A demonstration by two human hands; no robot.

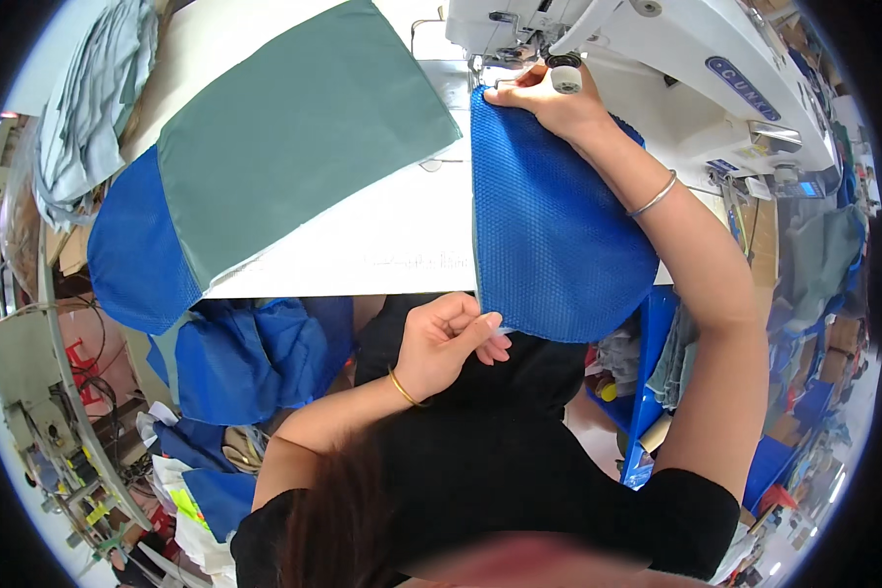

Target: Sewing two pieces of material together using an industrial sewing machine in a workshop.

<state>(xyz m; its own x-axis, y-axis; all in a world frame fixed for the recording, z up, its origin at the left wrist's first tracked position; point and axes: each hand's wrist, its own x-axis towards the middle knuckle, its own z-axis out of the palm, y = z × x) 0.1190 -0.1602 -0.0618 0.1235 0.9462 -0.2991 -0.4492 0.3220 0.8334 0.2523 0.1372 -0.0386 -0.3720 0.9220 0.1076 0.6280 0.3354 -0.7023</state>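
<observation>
- Nearest to me is the person's own head and black top, dark hair low in the view, both forearms running up from it toward the table (pixel 402 257).
- The left hand (pixel 448 340) hangs just off the near table edge, fingers curled in, thumb and forefinger pinching the lower corner of the blue mesh panel (pixel 549 230); a thin gold bangle sits on that wrist.
- That mesh panel lies lengthwise on the white table, its near end drooping over the edge toward the lap, its far end tucked up under the head of the white sewing machine (pixel 657 59).
- The right hand (pixel 549 98) rests flat on the panel's far end, fingers spread and pressing it down just beside the needle area; it is holding by pressure, not gripping. A silver bangle rides the forearm.
- To do this step well, I'd judge the near corner should be kept lightly taut so the left edge runs straight to the foot, with the pressing fingers kept clear of the needle.
- Left of the mesh lies a grey-green fabric panel (pixel 294 137) overlapping a blue piece (pixel 132 255) that hangs off the table.
- Beyond that, more blue fabric (pixel 245 358) is heaped below the table, and grey-green pieces (pixel 93 108) are stacked at far left.
</observation>
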